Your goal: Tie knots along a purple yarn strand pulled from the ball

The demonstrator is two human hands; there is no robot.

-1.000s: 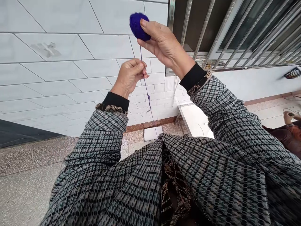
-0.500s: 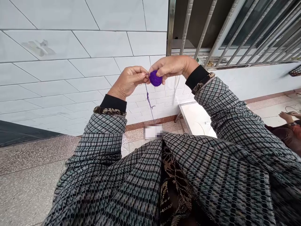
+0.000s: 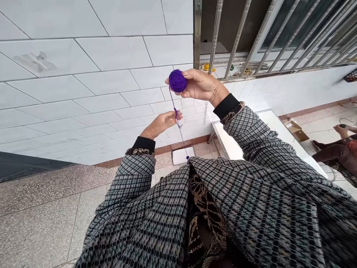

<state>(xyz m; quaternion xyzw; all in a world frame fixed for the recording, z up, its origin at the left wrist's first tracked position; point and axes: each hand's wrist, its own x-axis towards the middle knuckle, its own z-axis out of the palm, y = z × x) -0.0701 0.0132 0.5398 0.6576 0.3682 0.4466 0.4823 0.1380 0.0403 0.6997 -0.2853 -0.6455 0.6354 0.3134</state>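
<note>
In the head view my right hand (image 3: 196, 85) holds up a small ball of purple yarn (image 3: 177, 80), with the thumb on its near side and fingers behind it. From the ball a purple strand (image 3: 183, 140) runs down almost straight. A knot with loose ends (image 3: 176, 111) sits partway along it. My left hand (image 3: 164, 123) is below the ball, fingers loosely extended beside the knot. The strand crosses its fingertips, and no firm pinch shows. Lower down, a small purple clump (image 3: 187, 157) appears by a white box (image 3: 179, 156) near the coat's edge.
A white tiled wall (image 3: 117, 56) stands close in front. Metal window bars (image 3: 237, 41) are at upper right, with a yellow item (image 3: 208, 67) on the sill. Right of me are a white table (image 3: 231, 143), a cardboard box (image 3: 297, 130) and a seated person (image 3: 338, 149).
My right hand has raised the yarn ball up and left. My left hand has let go of its pinch by the ball and dropped down to the knot.
</note>
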